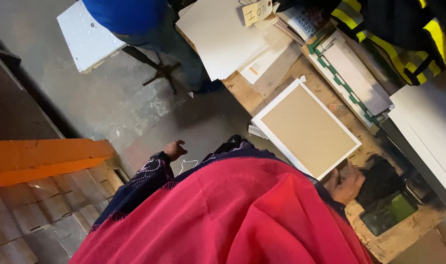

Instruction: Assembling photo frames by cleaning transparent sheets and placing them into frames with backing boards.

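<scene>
At the bench edge, right hand (347,183) fingers grip the white-bordered board (306,129); left hand (175,149) hangs loosely spread over bare floor (110,102).

Red shawl (242,215), tan board (307,128) edged white, orange beam (42,159), black jacket (403,34) striped yellow, blue shirt (125,14)

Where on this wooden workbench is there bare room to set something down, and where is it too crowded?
Bare wood shows on the workbench between the white-bordered brown board and the stacked white sheets, and at the near corner beside the dark tray. The far end is crowded with sheets and green-edged panels. The right hand rests by the board's corner.
</scene>
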